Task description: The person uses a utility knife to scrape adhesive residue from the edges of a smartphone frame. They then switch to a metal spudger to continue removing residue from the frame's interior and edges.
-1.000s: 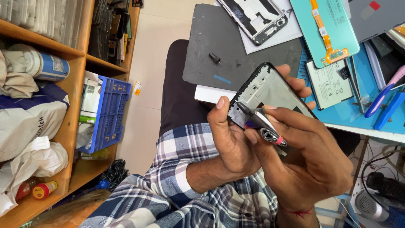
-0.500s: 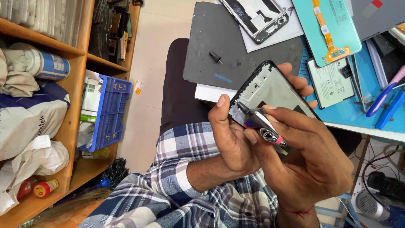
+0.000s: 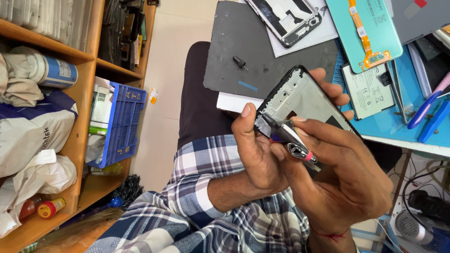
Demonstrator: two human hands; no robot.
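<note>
The person's right hand (image 3: 347,182) is closest to me, closed around a small metal tool (image 3: 293,143) with a pink ring, and the dark tip of the tool touches the lower end of a black phone frame (image 3: 302,100). The left hand (image 3: 260,150) is closed on this frame: the thumb presses on its lower edge and the fingers come around from behind on the far side. The frame is held tilted in the air above the lap, just in front of the near edge of the surface (image 3: 398,133). Under the hands is a checked sleeve (image 3: 197,197). Further away, on the surface, lies a dark grey mat (image 3: 262,51) with a small black screw bit (image 3: 240,62) on it. At the far edge I see another opened phone (image 3: 286,18) and a turquoise back cover (image 3: 370,30), and a flat battery (image 3: 370,91) near the right side.
</note>
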